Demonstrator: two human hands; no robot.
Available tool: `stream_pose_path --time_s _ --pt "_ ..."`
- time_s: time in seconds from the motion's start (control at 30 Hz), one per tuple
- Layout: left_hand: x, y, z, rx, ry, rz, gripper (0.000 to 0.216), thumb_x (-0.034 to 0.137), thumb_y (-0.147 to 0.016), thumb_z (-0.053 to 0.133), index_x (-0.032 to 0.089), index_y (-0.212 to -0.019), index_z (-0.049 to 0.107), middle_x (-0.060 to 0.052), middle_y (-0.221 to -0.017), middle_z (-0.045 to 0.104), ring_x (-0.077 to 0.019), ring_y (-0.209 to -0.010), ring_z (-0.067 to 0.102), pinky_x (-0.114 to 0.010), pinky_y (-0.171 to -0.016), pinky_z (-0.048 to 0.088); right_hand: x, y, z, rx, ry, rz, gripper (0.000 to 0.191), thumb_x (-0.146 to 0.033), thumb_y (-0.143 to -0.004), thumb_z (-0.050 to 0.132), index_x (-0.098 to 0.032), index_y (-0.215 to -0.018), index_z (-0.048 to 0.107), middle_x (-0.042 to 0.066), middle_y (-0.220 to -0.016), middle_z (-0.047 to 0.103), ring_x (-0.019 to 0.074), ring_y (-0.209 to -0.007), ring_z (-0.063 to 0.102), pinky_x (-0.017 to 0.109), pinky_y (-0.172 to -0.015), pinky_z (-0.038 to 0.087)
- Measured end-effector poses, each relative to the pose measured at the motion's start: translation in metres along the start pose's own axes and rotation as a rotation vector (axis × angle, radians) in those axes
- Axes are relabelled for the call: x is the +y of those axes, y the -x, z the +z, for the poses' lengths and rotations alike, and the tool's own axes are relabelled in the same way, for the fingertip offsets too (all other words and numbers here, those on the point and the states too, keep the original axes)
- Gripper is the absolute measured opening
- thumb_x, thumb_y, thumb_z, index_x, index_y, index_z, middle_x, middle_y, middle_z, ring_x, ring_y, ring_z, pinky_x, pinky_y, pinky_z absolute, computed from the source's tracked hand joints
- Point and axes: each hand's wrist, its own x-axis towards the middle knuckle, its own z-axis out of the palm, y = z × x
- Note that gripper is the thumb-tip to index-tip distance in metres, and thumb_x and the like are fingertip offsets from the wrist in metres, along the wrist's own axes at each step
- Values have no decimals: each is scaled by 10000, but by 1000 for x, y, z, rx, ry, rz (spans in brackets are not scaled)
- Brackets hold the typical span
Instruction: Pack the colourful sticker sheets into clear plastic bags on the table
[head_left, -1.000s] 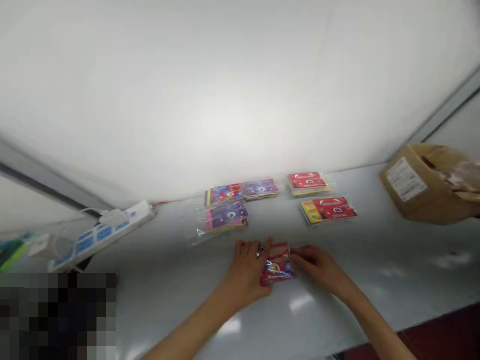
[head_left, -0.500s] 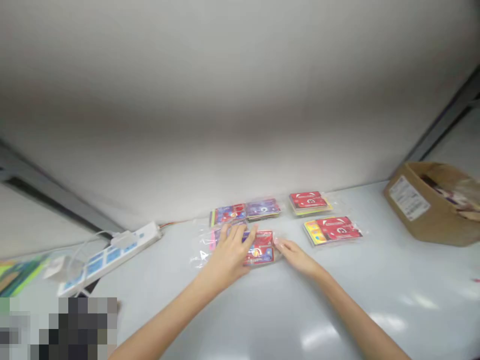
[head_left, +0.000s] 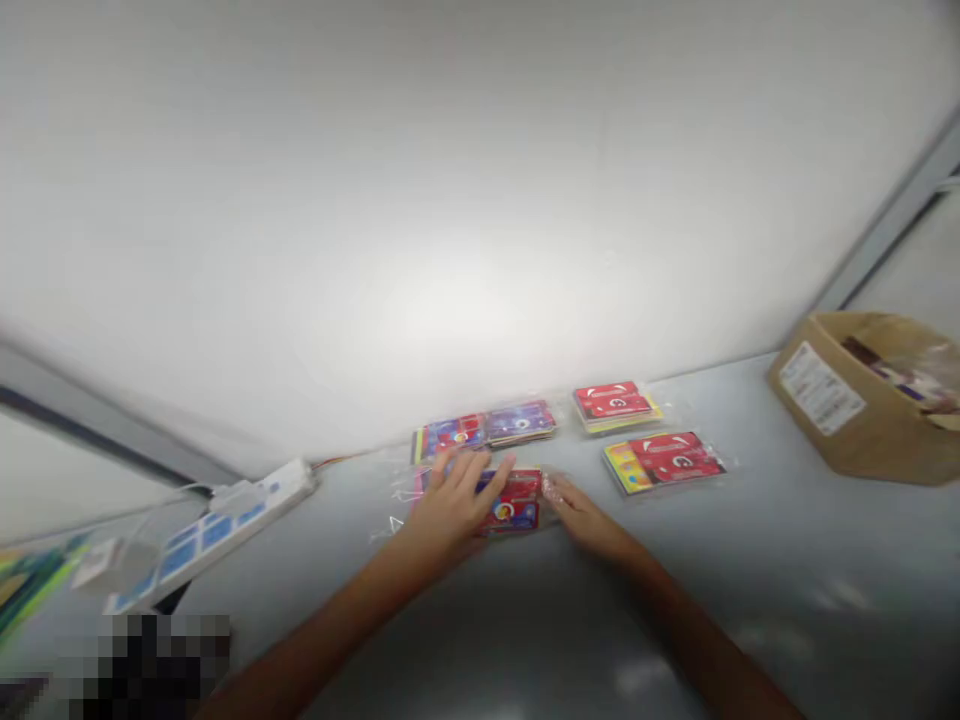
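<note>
In the head view, a clear plastic bag of red and blue printed cards [head_left: 517,502] lies flat on the table. My left hand [head_left: 454,505] rests over its left part with fingers spread, covering some of the cards. At the bag's right end, my right hand [head_left: 586,515] pinches the crumpled plastic edge. Just behind lies a bag with two card stacks, one red and blue [head_left: 459,430], one purple [head_left: 520,420]. Off to the right are two more bags of red cards, the rear one [head_left: 613,402] and the front one [head_left: 676,460].
A cardboard box [head_left: 840,440] with packets inside stands at the right. On the left is a white power strip [head_left: 214,535] with a plugged-in adapter and cable. Green and yellow printed material [head_left: 37,585] lies at the far left. A white wall [head_left: 465,200] rises behind the table.
The view has shifted slightly and the wall looks brighter. Both hands stay at the same bag; the plastic at its right end looks more bunched in my right fingers.
</note>
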Motion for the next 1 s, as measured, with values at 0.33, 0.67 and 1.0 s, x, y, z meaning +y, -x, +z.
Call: stream_pose_path --time_s 0.33,0.67,1.0 --pt "-6 10 8 -6 5 -2 840 233 -683 650 192 -1387 192 -153 -1281 442 -291 -1198 378 -481 -1005 187 4 3 4 19 45 -1 437 -507 -884 319 -195 -847 623 62 -866 602 186 -841 547 331 -816 445" --pt "-4 14 -6 24 -97 -2 759 228 -704 622 199 -1369 259 -135 -1260 484 -274 -1181 415 -441 -1006 190 -6 8 12 48 106 -50 418 -433 -917 271 -209 -937 623 65 -903 604 187 -891 535 331 -830 430" --pt "-23 26 -25 -8 -189 -108 771 188 -660 640 218 -1353 302 -154 -1260 484 -297 -1161 432 -497 -993 199 -13 10 13 90 99 -42 356 -427 -833 488 -187 -642 667 45 -737 613 157 -721 579 279 -702 445"
